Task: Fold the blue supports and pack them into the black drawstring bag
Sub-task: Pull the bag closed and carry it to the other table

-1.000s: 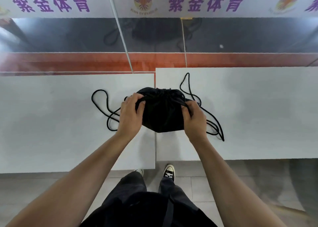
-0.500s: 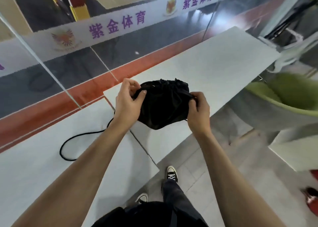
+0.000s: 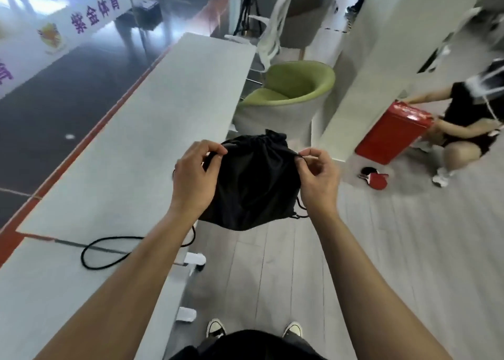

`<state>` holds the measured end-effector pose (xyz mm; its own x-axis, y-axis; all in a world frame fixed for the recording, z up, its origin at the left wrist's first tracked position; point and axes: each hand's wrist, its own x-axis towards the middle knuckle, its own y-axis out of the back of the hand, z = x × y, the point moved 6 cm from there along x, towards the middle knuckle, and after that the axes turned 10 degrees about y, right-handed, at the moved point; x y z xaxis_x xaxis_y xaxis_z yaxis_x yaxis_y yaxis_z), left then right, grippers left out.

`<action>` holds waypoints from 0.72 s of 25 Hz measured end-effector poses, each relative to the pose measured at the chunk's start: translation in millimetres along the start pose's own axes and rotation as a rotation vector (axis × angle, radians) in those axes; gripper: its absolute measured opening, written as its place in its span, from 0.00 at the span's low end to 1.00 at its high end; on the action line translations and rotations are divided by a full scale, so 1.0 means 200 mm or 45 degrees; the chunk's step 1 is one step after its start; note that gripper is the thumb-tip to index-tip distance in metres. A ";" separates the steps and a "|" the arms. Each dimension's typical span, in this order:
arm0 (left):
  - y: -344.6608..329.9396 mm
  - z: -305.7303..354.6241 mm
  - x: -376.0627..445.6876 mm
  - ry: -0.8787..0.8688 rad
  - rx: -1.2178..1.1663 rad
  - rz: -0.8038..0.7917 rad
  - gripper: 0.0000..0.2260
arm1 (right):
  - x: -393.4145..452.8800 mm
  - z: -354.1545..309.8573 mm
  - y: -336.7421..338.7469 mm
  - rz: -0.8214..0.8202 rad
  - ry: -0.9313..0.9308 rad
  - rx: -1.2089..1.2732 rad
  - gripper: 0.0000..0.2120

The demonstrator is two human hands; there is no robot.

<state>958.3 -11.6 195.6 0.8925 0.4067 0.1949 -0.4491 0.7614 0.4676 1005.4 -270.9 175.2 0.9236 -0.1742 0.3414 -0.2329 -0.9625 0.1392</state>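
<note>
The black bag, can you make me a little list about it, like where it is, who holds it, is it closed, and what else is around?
bag: black drawstring bag, lifted up, beyond the table edge
top: cinched shut, bunched
left hand: fingers pinch the bag's left side
right hand: fingers pinch the cord at the bag's right side
loose cord: loops on the table
blue supports: not visible
nearby: green chair, red box, red paddle on the floor

So the black fabric drawstring bag [image 3: 253,179] got lifted off the white counter [image 3: 152,130], now mid-frame over the floor. Its black cord loop [image 3: 109,253] trails lower left; view swung right.
</note>
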 end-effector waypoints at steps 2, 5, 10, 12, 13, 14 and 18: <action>-0.22 0.16 -0.08 -0.112 -0.001 -0.106 0.06 | -0.05 0.05 0.31 0.142 -0.018 -0.047 0.07; -0.58 0.41 -0.27 -0.249 -0.057 -0.266 0.06 | -0.16 0.13 0.81 0.367 -0.061 -0.107 0.10; -1.15 0.80 -0.71 -0.318 -0.112 -0.491 0.08 | -0.39 0.18 1.65 0.622 -0.095 -0.177 0.10; -1.37 0.96 -0.91 -0.332 -0.126 -0.578 0.08 | -0.49 0.22 1.99 0.714 -0.128 -0.202 0.10; -1.49 1.03 -1.00 -0.346 -0.133 -0.619 0.09 | -0.53 0.25 2.15 0.762 -0.158 -0.215 0.09; -1.62 1.11 -1.11 -0.366 -0.133 -0.661 0.08 | -0.59 0.28 2.33 0.818 -0.186 -0.232 0.07; -2.07 1.38 -1.48 -0.420 -0.164 -0.823 0.08 | -0.77 0.34 2.93 0.987 -0.274 -0.343 0.04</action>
<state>891.2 -587.4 182.0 0.9379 -0.3006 0.1734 0.1873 0.8591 0.4763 746.7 -822.2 141.8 0.5040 -0.8263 0.2514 -0.8636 -0.4765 0.1649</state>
